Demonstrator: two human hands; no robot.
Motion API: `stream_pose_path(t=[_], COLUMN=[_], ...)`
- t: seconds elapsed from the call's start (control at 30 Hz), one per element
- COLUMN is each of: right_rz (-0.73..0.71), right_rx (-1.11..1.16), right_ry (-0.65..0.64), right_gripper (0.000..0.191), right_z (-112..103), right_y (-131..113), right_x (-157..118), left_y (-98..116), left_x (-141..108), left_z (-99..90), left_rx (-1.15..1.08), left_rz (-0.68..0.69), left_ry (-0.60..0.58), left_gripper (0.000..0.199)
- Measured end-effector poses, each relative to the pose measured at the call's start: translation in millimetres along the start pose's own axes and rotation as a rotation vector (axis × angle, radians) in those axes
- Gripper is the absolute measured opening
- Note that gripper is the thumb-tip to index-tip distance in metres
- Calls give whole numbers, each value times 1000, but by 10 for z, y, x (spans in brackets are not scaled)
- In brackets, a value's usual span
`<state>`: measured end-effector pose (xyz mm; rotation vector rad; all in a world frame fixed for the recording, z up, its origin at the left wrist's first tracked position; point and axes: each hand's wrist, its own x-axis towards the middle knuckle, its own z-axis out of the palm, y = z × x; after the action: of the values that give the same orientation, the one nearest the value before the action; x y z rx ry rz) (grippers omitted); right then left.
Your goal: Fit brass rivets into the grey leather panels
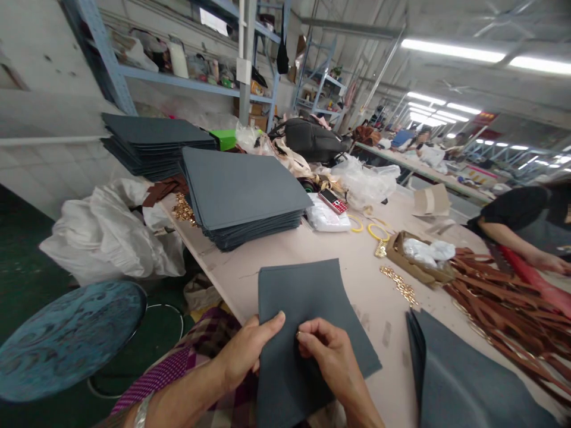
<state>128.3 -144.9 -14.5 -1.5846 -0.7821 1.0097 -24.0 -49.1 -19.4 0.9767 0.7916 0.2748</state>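
A dark grey leather-like panel (307,288) lies tilted over the table's near edge and my lap. My left hand (247,351) grips its left edge, thumb on top and fingers underneath. Over the middle of the panel, my right hand (328,353) is closed in a pinch on a small gold-coloured metal piece (298,336); its exact kind is too small to make out. Beyond the panel stands a stack of similar grey panels (245,190). To the right, more grey panels (477,374) lie folded over.
Gold hardware (398,285), an open cardboard box (392,252) with white bags, and brown straps (504,297) cover the right side. A red phone (332,201) rests on a white packet. A round stool (71,339) stands left. A co-worker's arm (513,235) reaches in at right.
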Motion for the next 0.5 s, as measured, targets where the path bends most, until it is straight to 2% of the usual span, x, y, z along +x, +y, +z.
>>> stream_pose_path(t=[0.2,0.27,0.37,0.43,0.5], right_rz=[8,-10,-71,-138,-225], right_rx=[-37,-97,-260,-314,-324], right_ry=[38,80,170,212,235], right_gripper=[16,13,17,21,22], right_z=[52,61,35,-2,-43], right_y=[-5,-34,-89,-123,-146], right_x=[-8,24,129,218,299], left_y=[26,51,170,317,482], left_x=[-43,-50,-40,-39,-47], left_z=[8,-17,-40,-18,30], left_rx=[131,222,377,483,547], left_rz=[-23,13,216,361,433], left_ry=[3,41,108,42,-52], left_gripper=[66,64,54,47,42])
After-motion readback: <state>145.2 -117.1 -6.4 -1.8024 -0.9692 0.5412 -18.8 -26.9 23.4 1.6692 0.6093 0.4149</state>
